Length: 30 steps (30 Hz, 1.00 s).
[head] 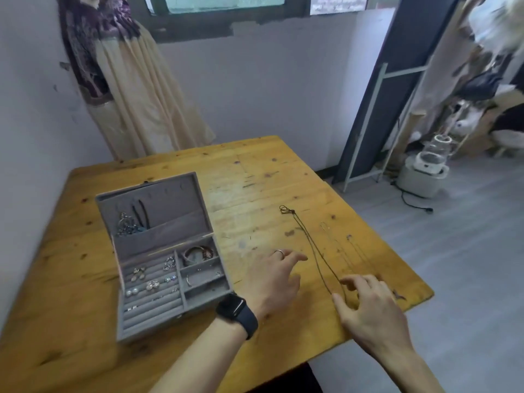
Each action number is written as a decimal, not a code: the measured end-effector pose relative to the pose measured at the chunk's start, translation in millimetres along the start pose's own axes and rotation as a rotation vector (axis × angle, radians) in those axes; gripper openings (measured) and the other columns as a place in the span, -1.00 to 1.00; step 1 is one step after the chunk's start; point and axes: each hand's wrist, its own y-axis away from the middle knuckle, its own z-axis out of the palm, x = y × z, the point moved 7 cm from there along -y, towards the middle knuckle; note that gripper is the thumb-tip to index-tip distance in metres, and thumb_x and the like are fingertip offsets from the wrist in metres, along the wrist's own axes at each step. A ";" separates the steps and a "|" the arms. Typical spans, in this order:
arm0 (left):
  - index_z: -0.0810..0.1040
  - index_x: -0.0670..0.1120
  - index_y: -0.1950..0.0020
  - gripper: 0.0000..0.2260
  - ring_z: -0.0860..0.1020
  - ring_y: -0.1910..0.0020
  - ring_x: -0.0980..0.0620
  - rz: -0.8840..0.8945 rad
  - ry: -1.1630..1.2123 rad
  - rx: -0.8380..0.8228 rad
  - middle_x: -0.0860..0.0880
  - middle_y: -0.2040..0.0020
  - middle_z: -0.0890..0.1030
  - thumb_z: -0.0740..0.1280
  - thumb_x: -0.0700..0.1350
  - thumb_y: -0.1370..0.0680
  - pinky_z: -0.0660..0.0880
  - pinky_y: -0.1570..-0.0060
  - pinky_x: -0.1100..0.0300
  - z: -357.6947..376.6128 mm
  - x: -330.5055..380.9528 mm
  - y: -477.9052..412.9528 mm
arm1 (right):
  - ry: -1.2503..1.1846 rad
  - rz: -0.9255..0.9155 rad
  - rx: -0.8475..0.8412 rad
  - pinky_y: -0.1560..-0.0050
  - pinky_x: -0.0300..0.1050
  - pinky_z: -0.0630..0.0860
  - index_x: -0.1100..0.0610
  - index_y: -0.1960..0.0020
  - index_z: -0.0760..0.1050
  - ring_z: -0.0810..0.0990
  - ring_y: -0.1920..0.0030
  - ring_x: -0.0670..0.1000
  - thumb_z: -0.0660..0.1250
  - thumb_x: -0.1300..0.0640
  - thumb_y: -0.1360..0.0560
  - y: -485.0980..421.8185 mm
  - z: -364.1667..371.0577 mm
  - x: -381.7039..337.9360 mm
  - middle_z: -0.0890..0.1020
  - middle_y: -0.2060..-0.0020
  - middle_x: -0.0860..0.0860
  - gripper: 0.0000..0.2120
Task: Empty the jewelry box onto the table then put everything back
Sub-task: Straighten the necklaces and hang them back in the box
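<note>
Emptying seems underway: right hand (368, 304) curls loosely over cord necklace (309, 242), lower right (grip unclear); left hand (272, 279) spread, empty; jewelry box (153, 327) probably needs fine pinches next.

No legible text anywhere. Window pane (337, 2) at top right carried pale marks, too blurred to read. Watch (233, 306) face was dark.

We see a worn yellow wooden table (255, 177) carrying an open grey jewelry box (161, 251) just left of the left grip (272, 276), a dark cord necklace (312, 242) stretching away from the right grip (365, 296), and thin chains (324, 226) just beyond it.
</note>
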 end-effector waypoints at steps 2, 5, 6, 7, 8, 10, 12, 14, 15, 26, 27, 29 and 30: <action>0.37 0.22 -0.43 -0.62 0.37 -0.39 0.01 0.032 0.002 -0.063 0.08 -0.42 0.43 0.23 0.04 -0.61 0.39 -0.32 0.04 18.4 16.5 1.9 | 0.022 0.045 -0.015 0.19 -0.16 0.42 -0.18 -0.06 0.45 0.39 -0.02 -0.10 0.33 -0.21 -0.46 11.7 2.0 8.1 0.47 0.03 -0.20 -0.78; 0.39 0.25 -0.43 -0.61 0.34 -0.40 0.02 0.070 0.009 -0.111 0.08 -0.42 0.42 0.24 0.02 -0.60 0.37 -0.34 0.02 36.9 32.5 4.2 | 0.042 0.040 -0.009 0.21 -0.14 0.44 -0.14 0.02 0.45 0.37 0.02 -0.06 0.34 -0.17 -0.50 24.2 4.5 11.3 0.46 0.08 -0.16 -0.85; 0.41 0.25 -0.42 -0.61 0.32 -0.41 0.02 0.086 -0.004 -0.124 0.08 -0.42 0.42 0.25 0.03 -0.59 0.36 -0.34 0.01 41.5 36.3 4.4 | 0.038 0.019 0.007 0.23 -0.13 0.46 -0.11 0.04 0.48 0.38 0.03 -0.05 0.35 -0.12 -0.51 26.6 4.5 10.1 0.47 0.09 -0.14 -0.89; 0.44 0.26 -0.40 -0.62 0.32 -0.40 0.03 0.102 -0.016 -0.137 0.09 -0.42 0.43 0.24 0.03 -0.58 0.35 -0.34 0.01 45.4 39.6 4.0 | 0.038 -0.004 0.022 0.24 -0.13 0.46 -0.08 0.05 0.51 0.40 0.04 -0.03 0.35 -0.07 -0.53 28.4 4.4 8.7 0.49 0.10 -0.13 -0.92; 0.48 0.27 -0.37 -0.64 0.32 -0.39 0.04 0.115 -0.021 -0.148 0.10 -0.41 0.43 0.24 0.04 -0.58 0.35 -0.33 0.01 48.8 42.1 3.6 | 0.037 -0.026 0.030 0.24 -0.13 0.45 -0.04 0.05 0.53 0.42 0.05 -0.02 0.35 -0.02 -0.54 29.7 4.9 8.0 0.51 0.10 -0.11 -0.93; 0.56 0.28 -0.29 -0.70 0.33 -0.36 0.06 0.122 -0.004 -0.134 0.13 -0.38 0.45 0.23 0.06 -0.58 0.35 -0.29 0.05 51.4 44.1 2.9 | 0.005 -0.061 0.012 0.17 -0.13 0.44 0.00 0.04 0.53 0.43 0.06 -0.01 0.31 0.01 -0.58 29.1 8.0 8.5 0.53 0.10 -0.10 -0.92; 0.61 0.24 -0.21 -0.75 0.36 -0.33 0.07 0.125 0.006 -0.096 0.14 -0.35 0.48 0.25 0.06 -0.60 0.36 -0.27 0.06 49.7 44.9 1.4 | -0.098 -0.062 -0.020 0.09 -0.12 0.44 -0.03 0.04 0.50 0.45 0.04 -0.03 0.24 0.00 -0.62 25.7 8.6 11.2 0.53 0.11 -0.14 -0.89; 0.64 0.17 -0.16 -0.78 0.40 -0.29 0.07 0.146 0.009 -0.060 0.12 -0.31 0.52 0.25 0.04 -0.60 0.39 -0.24 0.07 45.7 47.9 -0.2 | -0.240 -0.046 -0.027 0.09 -0.11 0.45 -0.07 0.06 0.45 0.47 0.04 -0.08 0.20 0.00 -0.64 21.0 3.1 13.2 0.55 0.14 -0.18 -0.88; 0.63 0.13 -0.16 -0.79 0.44 -0.25 0.05 0.150 0.025 -0.047 0.11 -0.27 0.56 0.25 0.03 -0.60 0.42 -0.20 0.07 42.9 49.2 -0.7 | -0.312 -0.035 -0.026 0.11 -0.13 0.45 -0.09 0.07 0.44 0.48 0.06 -0.13 0.19 0.00 -0.65 17.8 -0.8 13.4 0.57 0.16 -0.18 -0.87; 0.56 -0.15 0.07 -0.89 0.58 0.38 0.07 -0.351 0.971 0.065 -0.05 0.38 0.60 0.30 -0.18 -0.62 0.51 0.14 0.10 -74.4 -37.2 -24.8 | -0.613 0.015 0.269 0.32 -0.12 0.43 -0.03 0.06 0.38 0.54 0.24 -0.13 0.15 0.02 -0.68 -58.0 -62.1 -9.1 0.57 0.24 -0.06 -0.86; 0.57 -0.17 0.07 -0.90 0.53 0.42 0.05 -0.379 1.009 0.062 -0.06 0.40 0.53 0.30 -0.20 -0.62 0.52 0.20 0.11 -88.5 -47.0 -24.9 | -0.612 0.018 0.268 0.33 -0.13 0.42 -0.01 0.04 0.39 0.54 0.25 -0.10 0.14 0.02 -0.68 -66.5 -61.6 -12.0 0.57 0.23 -0.06 -0.86; 0.60 -0.20 0.04 -0.91 0.48 0.42 0.01 -0.417 1.082 0.044 -0.04 0.42 0.47 0.33 -0.22 -0.60 0.51 0.26 0.13 -115.1 -65.9 -19.3 | -0.606 0.025 0.270 0.34 -0.16 0.38 0.05 0.00 0.39 0.53 0.25 -0.07 0.13 0.04 -0.68 -82.0 -58.0 -16.9 0.57 0.22 -0.07 -0.85; 0.61 -0.22 0.00 -0.90 0.47 0.39 0.00 -0.422 1.109 0.026 -0.04 0.39 0.47 0.35 -0.20 -0.59 0.51 0.27 0.14 -127.6 -73.6 -14.5 | -0.601 0.025 0.270 0.32 -0.16 0.37 0.08 0.00 0.40 0.53 0.23 -0.05 0.13 0.05 -0.68 -88.4 -54.9 -20.0 0.57 0.20 -0.06 -0.85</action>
